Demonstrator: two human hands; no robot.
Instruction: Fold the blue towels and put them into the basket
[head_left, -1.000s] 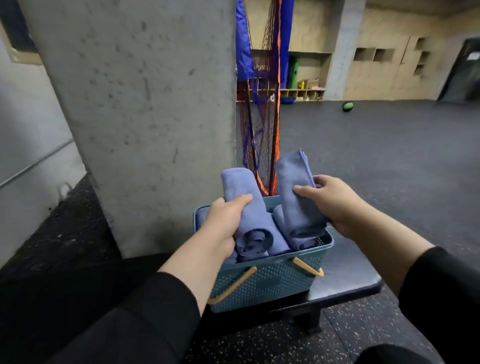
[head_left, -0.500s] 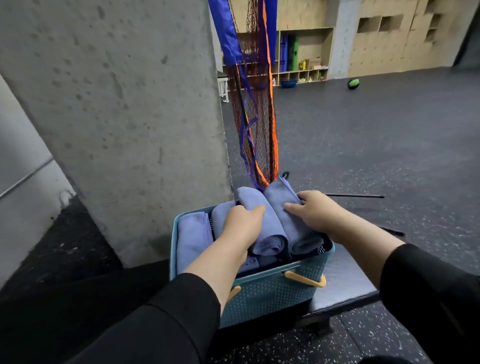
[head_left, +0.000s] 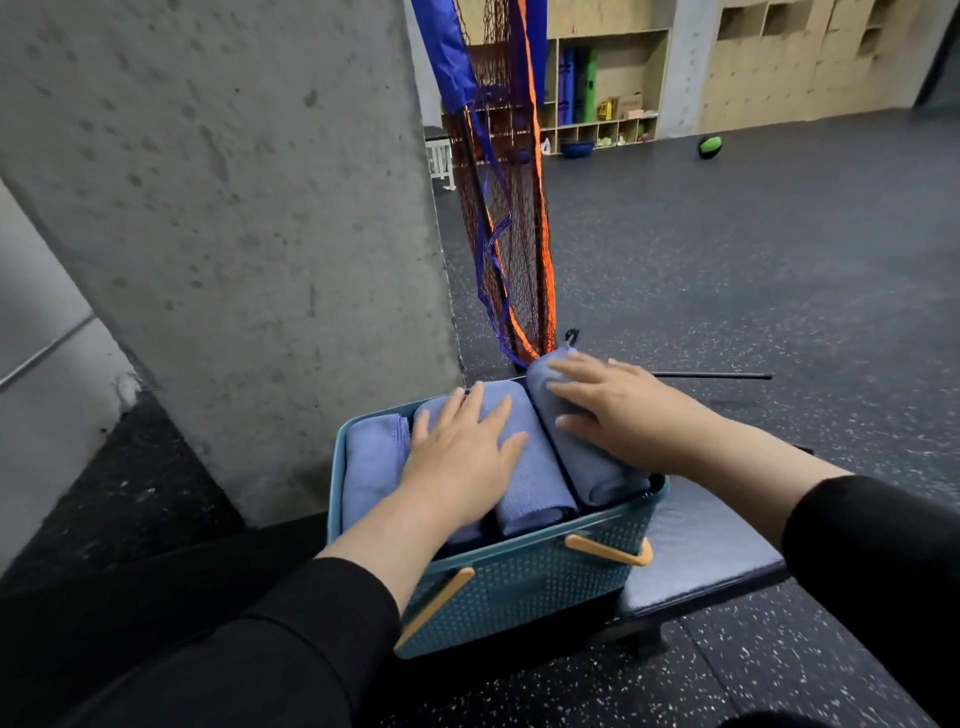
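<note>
A teal plastic basket with small holes and yellow handles (head_left: 524, 587) sits on a low padded grey desk (head_left: 696, 545). All places here are told from this basket.

Inside the basket lie three folded blue cloth towels. The left blue towel (head_left: 371, 462) lies flat along the basket's left wall. The middle blue towel (head_left: 530, 483) lies next to it. The right blue towel (head_left: 582, 462) leans on the basket's right side, and its far end sticks up over the basket's back rim.

The left hand (head_left: 457, 457) lies flat on the middle blue towel with its fingers spread out straight. It presses down and does not curl round the cloth. The right hand (head_left: 618, 410) lies flat on the right blue towel, also with spread, straight fingers. Both arms wear black sleeves.

Just behind the basket, on its left, stands a big grey concrete pillar (head_left: 234, 208). Behind the basket's back rim hangs an orange and blue net (head_left: 511, 234). A thin black rod (head_left: 711, 375) lies on the dark speckled floor (head_left: 779, 260) behind the basket on the right. Far behind the basket, a green and black ball (head_left: 709, 146) rests on the floor near wooden shelves (head_left: 597, 88).
</note>
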